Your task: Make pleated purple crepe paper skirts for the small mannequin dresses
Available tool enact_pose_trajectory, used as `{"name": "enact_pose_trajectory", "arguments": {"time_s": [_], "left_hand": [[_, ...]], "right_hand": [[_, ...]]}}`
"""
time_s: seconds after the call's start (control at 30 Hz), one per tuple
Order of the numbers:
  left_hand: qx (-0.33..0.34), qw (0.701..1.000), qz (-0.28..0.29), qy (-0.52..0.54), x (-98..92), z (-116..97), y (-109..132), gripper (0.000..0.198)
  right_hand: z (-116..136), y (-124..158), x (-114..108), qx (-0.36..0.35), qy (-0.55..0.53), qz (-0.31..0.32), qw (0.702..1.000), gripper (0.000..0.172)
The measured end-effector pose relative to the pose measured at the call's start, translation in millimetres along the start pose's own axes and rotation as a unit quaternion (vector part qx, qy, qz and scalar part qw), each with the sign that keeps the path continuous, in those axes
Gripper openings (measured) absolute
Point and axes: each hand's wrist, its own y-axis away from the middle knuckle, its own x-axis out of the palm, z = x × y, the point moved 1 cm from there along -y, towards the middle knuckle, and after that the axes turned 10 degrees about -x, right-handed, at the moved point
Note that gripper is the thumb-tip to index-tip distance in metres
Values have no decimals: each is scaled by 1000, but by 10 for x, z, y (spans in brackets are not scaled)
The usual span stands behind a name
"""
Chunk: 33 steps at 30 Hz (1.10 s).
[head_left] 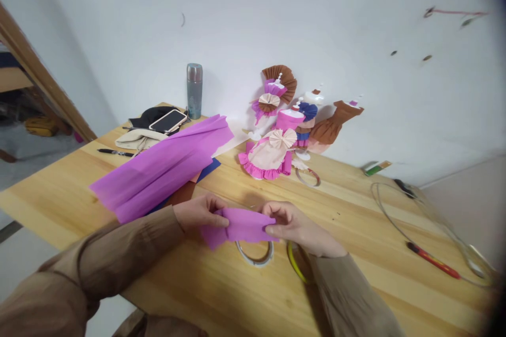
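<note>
Pinching a purple strip [249, 225] at its left part with the left hand [203, 209], thumb pressed toward fingers, and at its right end with the right hand [294, 225], likewise closed on it. Holding it spread just above the tabletop [213, 295]. Seemingly at the step of straightening or shaping the strip; cannot tell which. Judging from the thin look, best handled next with a light, even pull and both ends under control, to avoid tearing. Just below, seeing a grey ring [256, 262], partly covered; near the right sleeve, a yellow ring [294, 263]. Farther left, noting a large purple sheet [166, 168], with a phone [168, 121] and a bottle [194, 92] beyond. Toward the far side, finding a pink dress [256, 160] and, to its right, a brown dress [328, 126].
</note>
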Motion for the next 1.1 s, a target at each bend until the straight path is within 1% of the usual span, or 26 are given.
{"name": "enact_pose_trajectory", "arguments": {"time_s": [0.07,0.13,0.2,0.33,0.43,0.53,0.6,0.73,0.9,1.0,1.1], "left_hand": [[37,999,-16,-16,-24,-20,-4,41],[67,997,-34,-25,-47,-25,-7,44],[82,995,-54,-17,-65,-19,-14,46],[77,991,-107,1,-78,-18,-26,46],[65,987,-147,32,-67,-48,-18,46],[74,975,-192,82,-58,-79,-2,46],[78,969,-212,103,-58,-87,4,46],[63,966,-226,107,-60,-81,-3,48],[81,963,-244,85,-59,-100,-5,43],[95,955,-254,124,-73,-122,1,45],[118,947,-246,168,-104,-135,7,47]], "right_hand": [[46,15,-32,-1,24,-9,1000,39],[88,31,-73,2,41,-35,999,42],[121,43,-113,-4,54,-67,996,44],[131,49,-165,-24,40,-147,988,43],[92,37,-181,-12,1,-195,981,43],[67,26,-196,-1,-18,-237,971,44],[72,22,-206,-6,-26,-260,965,45],[103,23,-214,-28,-40,-292,955,46],[97,18,-239,-48,-19,-307,950,40],[76,11,-279,-70,-20,-308,949,39],[71,12,-309,-76,-9,-324,943,39]]}}
